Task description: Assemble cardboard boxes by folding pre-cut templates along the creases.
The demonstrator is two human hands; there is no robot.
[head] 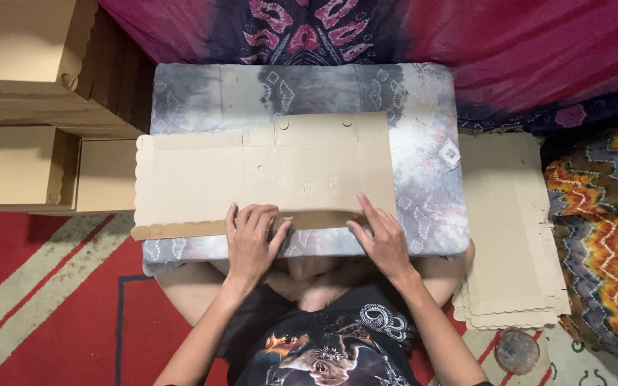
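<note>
Both hands press flat on the near edge of a flat cardboard sheet [266,171] that lies on a grey patterned cushion [423,200]. The left hand [250,239] has its fingers close together; the right hand [382,239] has its fingers spread, holding nothing. A stack of cardboard sheets [513,229] lies to the right of the fingers.

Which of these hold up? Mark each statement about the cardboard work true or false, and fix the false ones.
1. Both hands press on the flat cardboard sheet. True: left hand and right hand lie on its near edge.
2. The sheet lies on a bare wooden table. False: it lies on a grey patterned cushion.
3. A stack of flat cardboard blanks lies to the person's right. True.
4. Folded boxes stand to the right. False: they stand to the left.
5. The right hand holds scissors. False: it holds no tool.
</note>
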